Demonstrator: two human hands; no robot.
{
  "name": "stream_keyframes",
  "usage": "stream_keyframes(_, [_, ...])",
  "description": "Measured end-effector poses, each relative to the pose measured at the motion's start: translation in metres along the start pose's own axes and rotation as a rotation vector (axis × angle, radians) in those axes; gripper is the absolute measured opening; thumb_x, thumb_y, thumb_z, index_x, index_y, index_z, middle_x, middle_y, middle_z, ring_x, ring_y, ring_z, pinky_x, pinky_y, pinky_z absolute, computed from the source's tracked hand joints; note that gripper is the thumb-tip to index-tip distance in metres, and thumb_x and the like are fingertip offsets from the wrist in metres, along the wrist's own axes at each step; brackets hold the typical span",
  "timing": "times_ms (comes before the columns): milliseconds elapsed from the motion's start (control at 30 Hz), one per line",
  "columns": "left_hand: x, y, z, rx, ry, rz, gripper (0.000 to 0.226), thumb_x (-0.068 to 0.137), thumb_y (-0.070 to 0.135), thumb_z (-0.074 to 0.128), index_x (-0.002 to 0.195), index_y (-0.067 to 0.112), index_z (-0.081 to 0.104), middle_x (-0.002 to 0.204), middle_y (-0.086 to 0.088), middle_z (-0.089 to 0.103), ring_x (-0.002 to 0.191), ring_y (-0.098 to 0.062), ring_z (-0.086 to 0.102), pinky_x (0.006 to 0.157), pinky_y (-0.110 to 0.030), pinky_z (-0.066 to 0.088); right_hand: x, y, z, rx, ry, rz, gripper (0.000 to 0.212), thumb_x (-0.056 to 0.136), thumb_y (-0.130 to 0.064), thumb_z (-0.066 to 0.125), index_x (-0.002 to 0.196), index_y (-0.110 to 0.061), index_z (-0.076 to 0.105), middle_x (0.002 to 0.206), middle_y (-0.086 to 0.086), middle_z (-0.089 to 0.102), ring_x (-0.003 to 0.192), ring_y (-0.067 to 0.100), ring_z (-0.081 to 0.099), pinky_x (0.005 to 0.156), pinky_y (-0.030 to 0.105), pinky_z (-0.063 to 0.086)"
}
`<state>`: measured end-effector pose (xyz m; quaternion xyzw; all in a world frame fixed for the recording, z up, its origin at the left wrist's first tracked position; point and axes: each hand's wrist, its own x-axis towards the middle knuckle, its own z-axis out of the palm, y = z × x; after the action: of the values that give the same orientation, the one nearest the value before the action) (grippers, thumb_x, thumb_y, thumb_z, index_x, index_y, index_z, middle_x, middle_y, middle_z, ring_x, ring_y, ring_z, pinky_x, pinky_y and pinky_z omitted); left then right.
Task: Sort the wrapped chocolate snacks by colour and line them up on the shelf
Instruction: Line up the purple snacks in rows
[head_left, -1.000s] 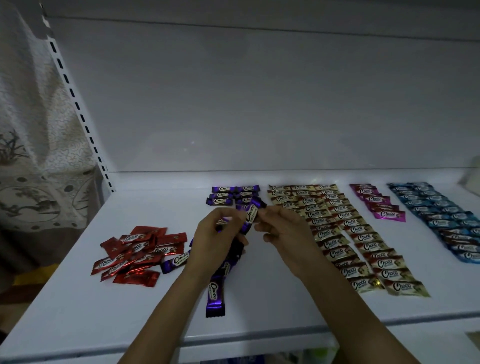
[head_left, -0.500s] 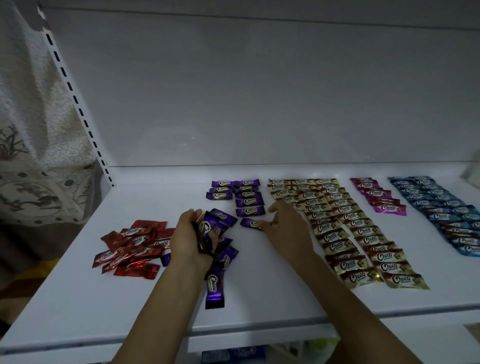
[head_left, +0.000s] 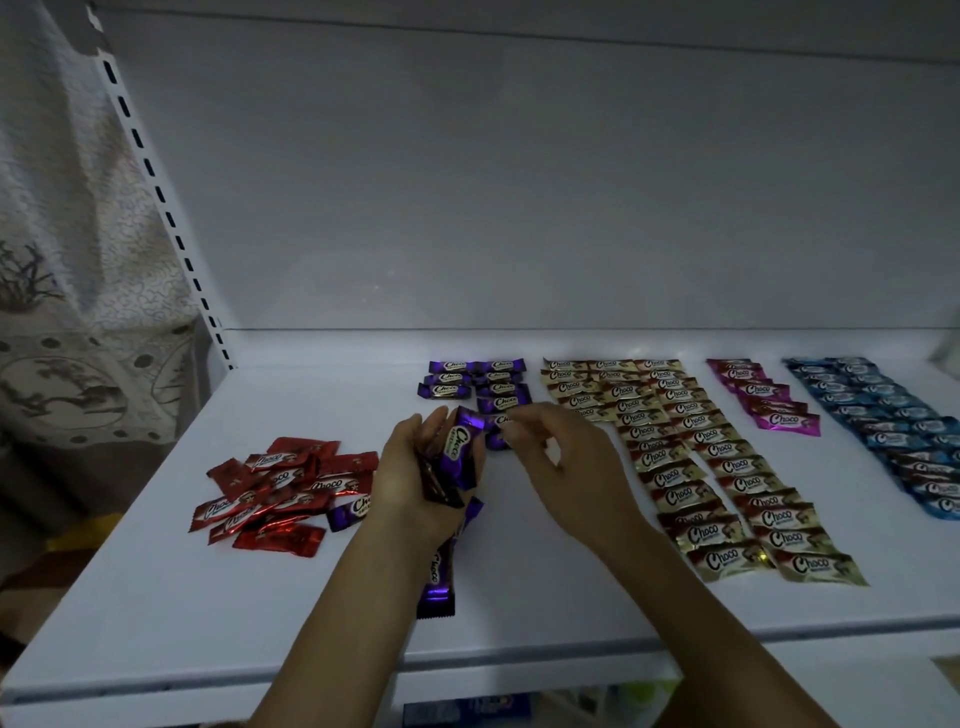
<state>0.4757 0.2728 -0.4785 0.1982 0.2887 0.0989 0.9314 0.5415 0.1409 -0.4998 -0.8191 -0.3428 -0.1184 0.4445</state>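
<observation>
1 more purple snack (head_left: 496, 440) now ends the purple row (head_left: 501, 402). Just in front of that row, the right hand (head_left: 561, 462) has returned, grip unclear, to the purple bundle (head_left: 457, 448) clutched by the left hand (head_left: 410, 480); purple sorting continues.

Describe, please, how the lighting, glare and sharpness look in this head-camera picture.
In the head view, light is dim and bluish, brightest along the back of the shelf; foil glints on the red snacks; the right hand is motion-blurred at its fingers, while the purple snacks in the left hand read sharply; its wide angle tilts the slotted upright.
</observation>
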Motion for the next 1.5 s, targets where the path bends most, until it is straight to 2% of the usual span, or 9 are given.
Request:
stream_keyframes(100, [0.0, -0.009, 0.006, 0.048, -0.007, 0.001, 0.029, 0.098, 0.034, 0.047, 0.094, 0.012, 0.065, 0.091, -0.012, 0.066, 0.08, -0.026, 0.063, 0.063, -0.036, 0.049, -0.015, -0.031, -0.002, 0.125, -0.157, -0.017, 0.039, 0.077, -0.059, 0.061, 0.107, -0.034, 0.065, 0.094, -0.017, 0.062, 0.086, -0.001, 0.056, 0.073, 0.008, 0.04])
stream_keyframes(233, [-0.003, -0.02, 0.012, 0.079, -0.05, -0.023, 0.043, 0.099, 0.043, 0.04, 0.095, 0.008, 0.065, 0.106, -0.02, 0.064, 0.102, -0.033, 0.06, 0.077, -0.041, 0.05, -0.02, -0.036, 0.001, 0.297, -0.181, 0.134, 0.013, 0.088, -0.017, 0.064, 0.098, -0.021, 0.072, 0.086, -0.015, 0.066, 0.079, -0.004, 0.06, 0.068, 0.011, 0.044])
stream_keyframes(500, [-0.005, -0.032, 0.009, 0.34, -0.076, 0.065, 0.027, 0.096, 0.034, 0.049, 0.092, 0.012, 0.065, 0.092, -0.013, 0.069, 0.084, -0.025, 0.063, 0.075, -0.04, 0.048, -0.02, -0.037, -0.006, 0.685, -0.239, 0.409, 0.013, 0.088, -0.011, 0.062, 0.089, -0.019, 0.073, 0.077, -0.005, 0.072, 0.072, 0.003, 0.066, 0.062, 0.014, 0.048])
stream_keyframes(633, [-0.007, -0.03, 0.005, 0.206, -0.148, 0.025, 0.04, 0.097, 0.036, 0.047, 0.119, 0.006, 0.061, 0.119, -0.022, 0.064, 0.109, -0.033, 0.061, 0.09, -0.044, 0.047, -0.02, -0.035, -0.005, 0.721, -0.175, 0.524, 0.016, 0.088, -0.009, 0.061, 0.095, -0.017, 0.073, 0.088, 0.001, 0.073, 0.076, 0.007, 0.067, 0.06, 0.016, 0.049])
stream_keyframes(833, [-0.006, -0.035, -0.001, 0.126, -0.089, 0.114, 0.025, 0.093, 0.005, 0.052, 0.118, 0.002, 0.057, 0.11, -0.018, 0.065, 0.091, -0.024, 0.065, 0.073, -0.031, 0.057, -0.017, -0.023, -0.011, 0.823, 0.056, 0.564, 0.02, 0.091, -0.005, 0.056, 0.102, -0.014, 0.07, 0.093, 0.003, 0.072, 0.073, 0.008, 0.067, 0.056, 0.018, 0.05])
stream_keyframes(967, [-0.003, -0.03, -0.008, 0.1, 0.04, 0.176, 0.037, 0.094, -0.005, 0.047, 0.13, 0.004, 0.052, 0.125, -0.014, 0.059, 0.101, -0.022, 0.062, 0.07, -0.026, 0.052, -0.014, -0.002, -0.021, 0.21, 0.189, 0.26, 0.024, 0.093, -0.004, 0.055, 0.11, -0.013, 0.068, 0.094, 0.001, 0.071, 0.078, 0.012, 0.066, 0.067, 0.021, 0.051])
stream_keyframes(1100, [-0.002, -0.022, -0.015, 0.052, 0.04, 0.236, 0.035, 0.096, 0.0, 0.049, 0.131, 0.003, 0.049, 0.122, -0.014, 0.062, 0.085, -0.02, 0.066, 0.062, -0.025, 0.058, -0.029, 0.016, -0.011, -0.433, -0.12, -0.293, 0.025, 0.072, 0.008, 0.072, 0.09, -0.009, 0.076, 0.084, 0.009, 0.074, 0.073, 0.026, 0.068, 0.069, 0.035, 0.055])
stream_keyframes(1300, [-0.006, -0.015, -0.014, -0.005, 0.031, 0.202, 0.032, 0.095, 0.006, 0.054, 0.127, 0.005, 0.054, 0.104, -0.01, 0.063, 0.091, -0.021, 0.066, 0.065, -0.026, 0.056, -0.046, 0.021, -0.012, -0.402, -0.019, -0.217, 0.032, 0.068, 0.01, 0.074, 0.095, -0.007, 0.073, 0.089, 0.008, 0.071, 0.079, 0.025, 0.067, 0.072, 0.029, 0.049])
stream_keyframes(1500, [-0.01, -0.015, -0.013, 0.045, 0.003, 0.157, 0.023, 0.094, 0.004, 0.053, 0.115, 0.004, 0.061, 0.091, -0.011, 0.071, 0.076, -0.016, 0.069, 0.051, -0.023, 0.056, -0.037, 0.006, -0.002, -0.488, -0.134, -0.011, 0.037, 0.093, -0.035, 0.055, 0.127, -0.019, 0.059, 0.094, 0.006, 0.057, 0.087, 0.022, 0.054, 0.07, 0.031, 0.042])
